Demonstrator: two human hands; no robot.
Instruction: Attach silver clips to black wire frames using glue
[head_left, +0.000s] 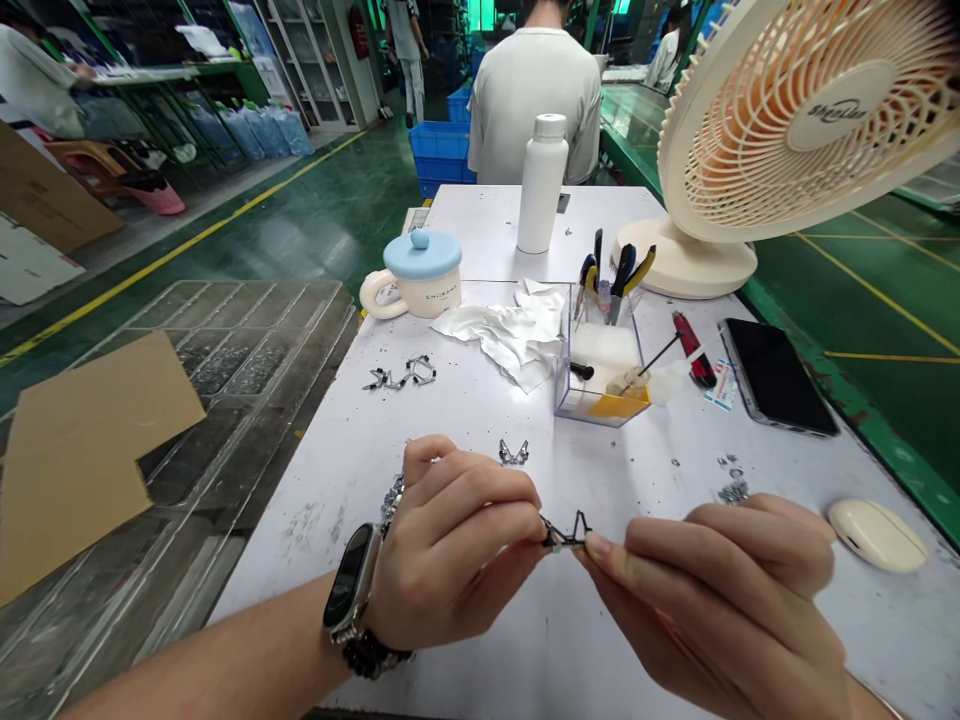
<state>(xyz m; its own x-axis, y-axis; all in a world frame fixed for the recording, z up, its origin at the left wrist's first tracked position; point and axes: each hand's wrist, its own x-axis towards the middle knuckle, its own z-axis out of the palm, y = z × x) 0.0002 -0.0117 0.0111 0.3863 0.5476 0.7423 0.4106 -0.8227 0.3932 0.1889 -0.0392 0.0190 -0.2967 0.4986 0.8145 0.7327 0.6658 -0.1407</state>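
Note:
My left hand (pixel 465 540) and my right hand (pixel 720 595) meet over the white table, each with closed fingertips. Between them they pinch the two ends of a small black metal link piece (pixel 567 536), thin and angular with a raised loop. Its ends are hidden under the fingers. Just beyond my left hand lies a similar dark metal link piece (pixel 514 453). Further back at the left rests a chain of black and silver links (pixel 405 374). Partly covered by my left hand is a silvery cluster (pixel 391 497). Small metal bits (pixel 733 486) are scattered beyond my right hand.
A clear plastic box (pixel 600 405) with pliers stands mid-table, beside white tissue (pixel 510 330). Behind are a lidded mug (pixel 424 275), a white bottle (pixel 543 185) and a fan (pixel 810 130). A phone (pixel 780 375) and an oval cream case (pixel 877 535) lie right. Compartment trays (pixel 225 480) stand left.

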